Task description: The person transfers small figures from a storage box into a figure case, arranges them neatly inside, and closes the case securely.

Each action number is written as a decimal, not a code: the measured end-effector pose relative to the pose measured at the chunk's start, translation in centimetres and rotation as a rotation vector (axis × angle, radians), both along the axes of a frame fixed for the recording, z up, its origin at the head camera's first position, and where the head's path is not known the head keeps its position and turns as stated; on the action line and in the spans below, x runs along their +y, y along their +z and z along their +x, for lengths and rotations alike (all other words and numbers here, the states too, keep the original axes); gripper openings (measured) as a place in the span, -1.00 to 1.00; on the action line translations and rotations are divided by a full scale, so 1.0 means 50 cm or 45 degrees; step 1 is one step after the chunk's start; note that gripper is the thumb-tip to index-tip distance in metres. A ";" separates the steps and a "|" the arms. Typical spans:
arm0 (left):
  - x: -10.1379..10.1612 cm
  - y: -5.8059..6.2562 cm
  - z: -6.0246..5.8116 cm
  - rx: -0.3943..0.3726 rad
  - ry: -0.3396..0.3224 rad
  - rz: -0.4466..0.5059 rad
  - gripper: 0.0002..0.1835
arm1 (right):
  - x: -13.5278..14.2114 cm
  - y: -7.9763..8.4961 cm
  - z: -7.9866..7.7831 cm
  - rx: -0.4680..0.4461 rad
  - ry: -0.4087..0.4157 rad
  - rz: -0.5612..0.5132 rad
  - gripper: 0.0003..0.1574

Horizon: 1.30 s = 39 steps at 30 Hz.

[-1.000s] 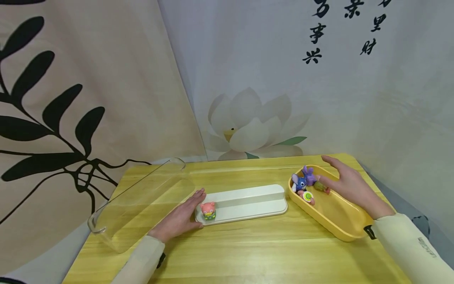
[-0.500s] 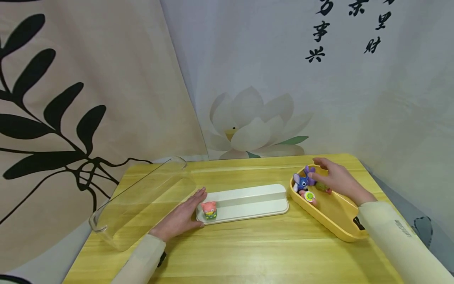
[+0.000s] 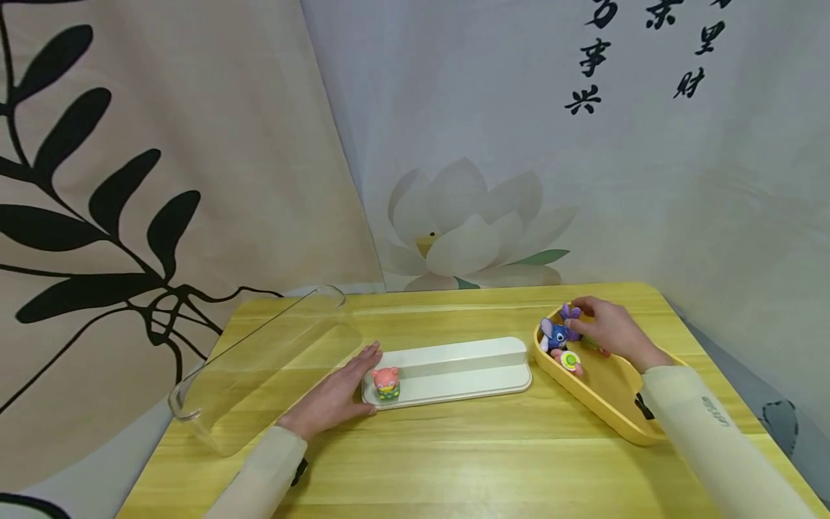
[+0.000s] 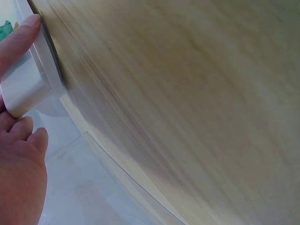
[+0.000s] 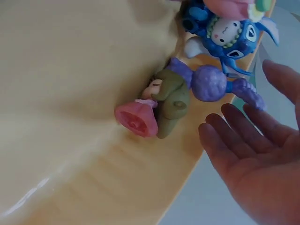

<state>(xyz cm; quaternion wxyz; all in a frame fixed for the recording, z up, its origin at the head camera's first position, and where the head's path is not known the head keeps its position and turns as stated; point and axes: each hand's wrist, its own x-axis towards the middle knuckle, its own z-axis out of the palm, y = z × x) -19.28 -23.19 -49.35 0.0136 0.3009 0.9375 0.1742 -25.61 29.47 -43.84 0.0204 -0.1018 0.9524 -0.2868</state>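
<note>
My left hand (image 3: 333, 400) spans the left end of a white stepped base (image 3: 467, 386), thumb by its front edge and fingers by its back corner. In the left wrist view the thumb (image 4: 21, 40) lies on the rim. A pink figurine (image 3: 386, 382) with a green and yellow lower part stands on that end. At the right, my right hand (image 3: 612, 330) reaches over a yellow tray (image 3: 619, 425). The right wrist view shows its fingers spread beside a purple figurine (image 5: 209, 83), apart from the thumb and gripping nothing. An olive-haired figurine (image 5: 171, 93) with a pink skirt lies alongside.
A blue big-eared figurine (image 3: 555, 335) and a pink one with a green-and-white disc (image 3: 570, 360) share the yellow tray's far end. A clear plastic cover (image 3: 259, 386) lies on the wooden table (image 3: 454, 461) left of my left hand. Printed cloth hangs behind.
My right hand has moved left and slightly down over the yellow tray, nearer the purple figurine, with thumb and fingers drawing closer together. The left hand stays at the white base.
</note>
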 end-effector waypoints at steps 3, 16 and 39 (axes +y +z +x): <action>0.001 0.001 0.000 -0.003 0.000 0.002 0.09 | 0.001 -0.007 -0.006 0.014 -0.005 0.025 -0.32; 0.003 0.003 0.003 -0.027 0.014 0.007 0.09 | -0.004 -0.029 -0.020 0.017 -0.002 0.034 -0.64; 0.004 0.002 0.001 -0.034 0.031 -0.010 0.10 | 0.014 -0.029 -0.012 0.107 -0.002 0.020 -0.75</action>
